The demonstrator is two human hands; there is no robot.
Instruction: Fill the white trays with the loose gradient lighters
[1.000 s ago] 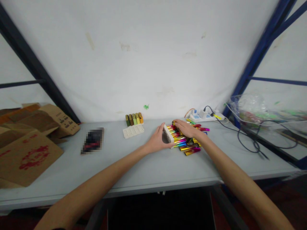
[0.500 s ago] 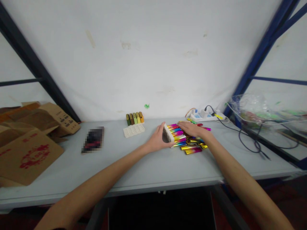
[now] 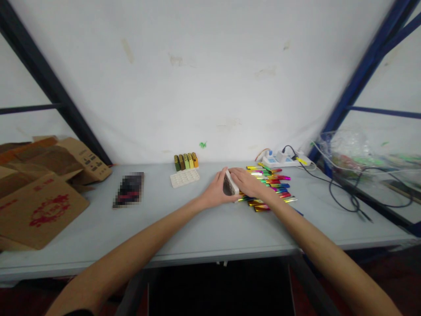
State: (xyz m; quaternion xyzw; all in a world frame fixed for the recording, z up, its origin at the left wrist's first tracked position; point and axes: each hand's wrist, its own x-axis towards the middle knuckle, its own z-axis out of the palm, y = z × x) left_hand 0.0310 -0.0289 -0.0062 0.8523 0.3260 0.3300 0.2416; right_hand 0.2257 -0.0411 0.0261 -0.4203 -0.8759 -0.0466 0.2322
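Observation:
My left hand (image 3: 215,191) is closed around a white tray (image 3: 233,183) with a dark hollow side, tipped up on its edge, thumb low and fingers at the top. My right hand (image 3: 246,181) lies flat with fingers stretched, against the tray's right side and over part of a pile of slim, shiny metallic tubes (image 3: 279,177) in gold, pink, red, green and blue. The hand hides the tubes closest to the tray. Left of the hands, a second white tray with a grid of pockets (image 3: 184,177) lies flat. Behind it stand rows of green, brown, yellow and orange pieces (image 3: 186,161).
Open cardboard boxes (image 3: 42,210) crowd the table's left end, near a dark pixelated flat object (image 3: 129,189). A white power strip (image 3: 286,159) lies along the wall, its black cable (image 3: 342,204) looping right. Clear plastic bags (image 3: 348,147) sit beyond the blue frame (image 3: 348,96).
My right hand has slid left up to the tray, uncovering more tubes on its right side. The left hand and tray stay about where they were.

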